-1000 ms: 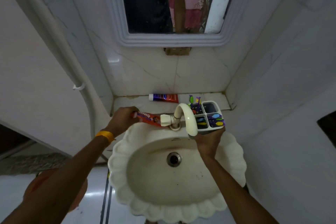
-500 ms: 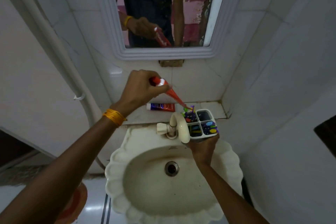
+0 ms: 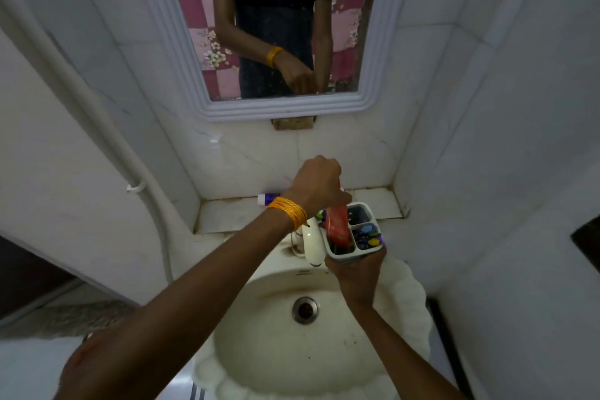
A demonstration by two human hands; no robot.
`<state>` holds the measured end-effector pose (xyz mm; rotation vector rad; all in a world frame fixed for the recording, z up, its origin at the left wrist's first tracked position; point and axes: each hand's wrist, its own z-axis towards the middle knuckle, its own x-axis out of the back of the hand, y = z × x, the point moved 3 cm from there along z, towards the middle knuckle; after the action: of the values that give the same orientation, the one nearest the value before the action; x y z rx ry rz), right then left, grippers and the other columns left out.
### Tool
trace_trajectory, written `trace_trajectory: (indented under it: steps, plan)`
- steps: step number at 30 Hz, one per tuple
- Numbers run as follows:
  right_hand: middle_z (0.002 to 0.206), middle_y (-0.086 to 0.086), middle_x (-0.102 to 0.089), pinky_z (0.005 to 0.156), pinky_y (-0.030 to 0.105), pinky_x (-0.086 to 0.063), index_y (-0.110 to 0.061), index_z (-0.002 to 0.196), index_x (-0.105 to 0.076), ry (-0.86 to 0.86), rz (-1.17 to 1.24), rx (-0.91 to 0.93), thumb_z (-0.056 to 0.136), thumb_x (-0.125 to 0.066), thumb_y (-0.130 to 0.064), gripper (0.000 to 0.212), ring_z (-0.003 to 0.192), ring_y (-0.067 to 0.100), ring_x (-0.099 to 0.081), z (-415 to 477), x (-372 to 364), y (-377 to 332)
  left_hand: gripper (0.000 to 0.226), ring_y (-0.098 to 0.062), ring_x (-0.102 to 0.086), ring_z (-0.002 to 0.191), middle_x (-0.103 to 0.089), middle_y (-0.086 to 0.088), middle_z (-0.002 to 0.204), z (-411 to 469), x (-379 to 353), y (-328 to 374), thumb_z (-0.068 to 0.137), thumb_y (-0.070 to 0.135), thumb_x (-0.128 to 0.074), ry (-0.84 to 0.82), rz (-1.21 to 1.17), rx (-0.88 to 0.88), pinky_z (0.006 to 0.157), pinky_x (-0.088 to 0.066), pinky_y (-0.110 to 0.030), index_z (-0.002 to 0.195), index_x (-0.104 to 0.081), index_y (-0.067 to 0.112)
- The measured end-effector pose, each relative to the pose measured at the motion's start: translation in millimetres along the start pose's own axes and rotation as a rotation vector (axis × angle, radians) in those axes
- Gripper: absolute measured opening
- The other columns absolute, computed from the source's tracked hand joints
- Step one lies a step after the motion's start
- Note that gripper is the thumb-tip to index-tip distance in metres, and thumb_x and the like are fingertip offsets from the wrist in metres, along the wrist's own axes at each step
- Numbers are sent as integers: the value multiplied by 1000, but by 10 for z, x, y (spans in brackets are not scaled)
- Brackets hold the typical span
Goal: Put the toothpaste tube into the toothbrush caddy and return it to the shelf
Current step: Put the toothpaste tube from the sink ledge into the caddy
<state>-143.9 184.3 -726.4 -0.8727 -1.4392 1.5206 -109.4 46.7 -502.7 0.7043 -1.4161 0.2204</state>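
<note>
The left hand [image 3: 316, 183] is closed around the top end of the red toothpaste tube [image 3: 339, 225], fingers curled tight over it, and the tube stands nearly upright with its lower end already down in the near-left compartment of the white toothbrush caddy [image 3: 373, 245]. The right hand [image 3: 358, 273] cups the caddy from below and in front, fingers wrapped round its base, holding it in the air above the back rim of the sink [image 3: 412, 299], just right of the tap [image 3: 312, 245]. The tube looks light and soft-walled, so it will likely buckle or squeeze if pushed hard from the top; a hold nearer the stiff cap end seems better, though the fingers hide which end that is. The caddy looks like rigid, light plastic with 4 compartments; the near-right one is packed with coloured toothbrush handles [image 3: 368, 234], which make it a little top-heavy, so a hold low on the body suits it. The tiled shelf [image 3: 227, 217] behind the sink is shallow, walled at the back and right, and a second tube [image 3: 268, 199] lies on its left part. The open patch at the right corner seems the easiest landing place, and the tap spout is the main thing to clear on the way.
</note>
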Motion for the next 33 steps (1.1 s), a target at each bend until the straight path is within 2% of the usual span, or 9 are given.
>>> trace_trajectory:
  steps: [4, 9, 14, 17, 21, 24, 27, 30, 33]
  plan:
    - [134, 2, -54, 93, 7, -49, -10, 141, -37, 1, -17, -9, 45, -103, -6, 117, 119, -11, -56, 4, 4, -17, 43, -30, -61, 91, -66, -20, 107, -39, -176, 46, 82, 39, -75, -28, -19, 31, 71, -42, -31, 102, -67, 1]
    - [133, 3, -53, 92, 2, -45, -5, 142, -37, -15, -45, -5, 45, -103, -7, 117, 116, -19, -53, 23, 2, -24, 43, -33, -64, 97, -67, -20, 108, -87, -390, 92, 84, 38, -72, -59, 1, 65, 71, -43, -33, 104, -67, 1]
    - [137, 9, -54, 95, 5, -47, -5, 143, -37, -23, -86, -12, 45, -104, -12, 119, 119, -1, -57, 46, -17, 11, 45, -33, -67, 100, -69, -19, 111, -118, -587, 111, 85, 38, -72, -83, 60, 75, 80, -53, -37, 109, -68, 1]
    - [134, 6, -52, 93, 2, -44, 0, 143, -37, -36, -84, -1, 46, -102, -5, 117, 118, -16, -53, 43, -22, 0, 43, -31, -67, 103, -70, -17, 114, -129, -695, 132, 87, 37, -70, -70, 76, 76, 84, -53, -37, 113, -67, 3]
    - [132, 5, -52, 89, 1, -45, 1, 142, -38, -42, -63, -20, 50, -99, -3, 110, 114, -22, -53, 28, -12, -44, 40, -31, -67, 107, -68, -16, 117, -169, -833, 181, 89, 33, -68, -103, 137, 73, 87, -55, -39, 117, -66, 4]
    - [135, 0, -52, 94, 3, -46, -3, 144, -37, -45, -71, -43, 51, -97, -26, 113, 118, -15, -54, 11, 6, -93, 40, -29, -68, 106, -69, -14, 116, -183, -862, 192, 88, 34, -71, -133, 202, 51, 86, -55, -37, 116, -67, 6]
    - [138, 3, -53, 99, 6, -46, -4, 146, -37, -49, -87, -47, 57, -88, -44, 110, 119, 3, -57, -4, -5, -109, 38, -30, -66, 110, -68, -14, 119, -217, -893, 203, 90, 31, -69, -164, 229, 44, 90, -54, -37, 117, -66, 4]
    - [142, 11, -53, 106, 17, -46, -4, 149, -37, -62, -99, -66, 63, -68, -82, 120, 127, 12, -53, -23, -45, -13, 30, -29, -65, 114, -67, -15, 123, -257, -980, 210, 95, 20, -62, -181, 258, 42, 94, -53, -37, 119, -66, 2]
    - [144, 2, -48, 108, 9, -41, -9, 150, -33, -62, -103, -61, 61, -55, -96, 127, 128, -4, -49, -32, -37, 67, 32, -29, -66, 114, -67, -15, 123, -242, -987, 208, 94, 22, -64, -181, 261, 22, 94, -53, -37, 120, -65, 3]
